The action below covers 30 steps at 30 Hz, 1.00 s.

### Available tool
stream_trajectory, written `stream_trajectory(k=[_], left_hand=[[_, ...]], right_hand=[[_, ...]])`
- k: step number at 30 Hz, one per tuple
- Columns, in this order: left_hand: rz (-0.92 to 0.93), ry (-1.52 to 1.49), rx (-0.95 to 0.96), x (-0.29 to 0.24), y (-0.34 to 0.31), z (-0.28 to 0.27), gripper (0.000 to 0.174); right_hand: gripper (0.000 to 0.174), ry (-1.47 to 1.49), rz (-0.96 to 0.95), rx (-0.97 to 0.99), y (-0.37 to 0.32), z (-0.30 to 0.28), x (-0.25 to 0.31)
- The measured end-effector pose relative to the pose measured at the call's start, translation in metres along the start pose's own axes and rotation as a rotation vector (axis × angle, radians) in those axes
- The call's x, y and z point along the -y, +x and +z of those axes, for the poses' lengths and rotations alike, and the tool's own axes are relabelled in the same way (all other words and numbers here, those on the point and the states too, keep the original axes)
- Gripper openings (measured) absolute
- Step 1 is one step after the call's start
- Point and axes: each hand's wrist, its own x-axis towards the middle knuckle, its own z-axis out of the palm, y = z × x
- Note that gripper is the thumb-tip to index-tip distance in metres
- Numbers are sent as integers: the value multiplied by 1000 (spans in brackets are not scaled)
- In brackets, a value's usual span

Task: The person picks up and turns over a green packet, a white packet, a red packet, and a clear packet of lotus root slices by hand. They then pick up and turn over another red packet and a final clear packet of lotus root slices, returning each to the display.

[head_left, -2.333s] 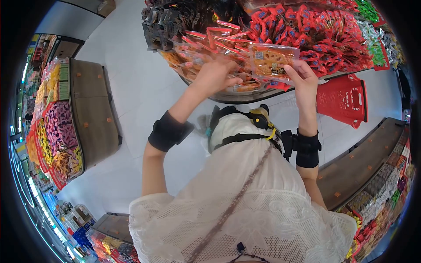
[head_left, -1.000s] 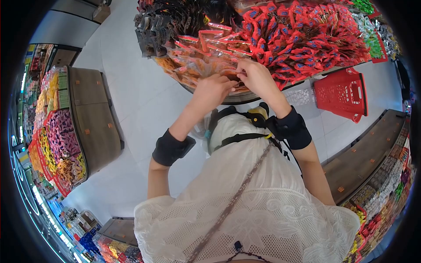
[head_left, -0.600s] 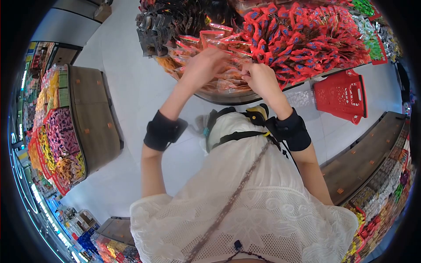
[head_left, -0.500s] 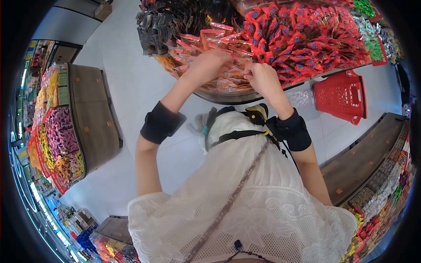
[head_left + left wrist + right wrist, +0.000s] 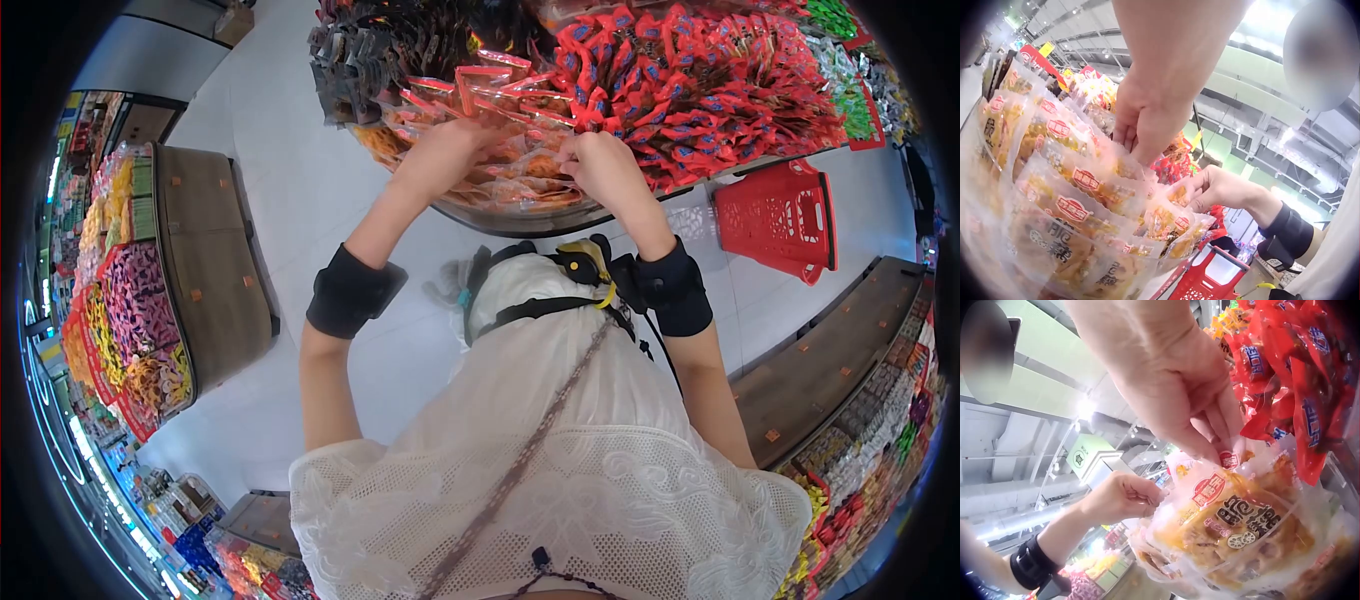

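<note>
A display bin's rim (image 5: 520, 222) encloses upright rows of clear packets (image 5: 1072, 212) of orange sliced food with red logos. My left hand (image 5: 440, 155) reaches down among them from the left; in the right wrist view its curled finger and thumb pinch the edge of a packet. With thumb and fingers, my right hand (image 5: 605, 170) pinches the top of a lotus root snack packet (image 5: 1250, 515) at the right side of the rows. Part of the left fingertips is hidden behind packets in the left wrist view.
Red snack packets (image 5: 700, 100) fill the section to the right, and dark packets (image 5: 360, 70) the one to the left. A red shopping basket (image 5: 775, 220) stands on the floor at right. Another stocked display (image 5: 210, 260) is at left.
Earlier, the right hand held a lotus root packet up over the bin. It came down among the packets; the left hand worked along the rows and shifted slightly left.
</note>
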Motion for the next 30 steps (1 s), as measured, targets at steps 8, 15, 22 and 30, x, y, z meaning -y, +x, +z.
stream_trajectory(k=[8, 15, 22, 30], left_hand=[[-97, -153, 47, -4, 2, -7, 29], [68, 33, -26, 5, 4, 4, 24], [46, -31, -276, -31, -21, -5, 19], [145, -1, -128, -55, -35, 32, 28]], right_hand=[[8, -138, -51, -68, 20, 14, 9], [9, -170, -47, -48, 21, 11, 12], [10, 15, -289, -221, -19, -13, 7], [7, -236, -163, -62, -17, 7, -7]])
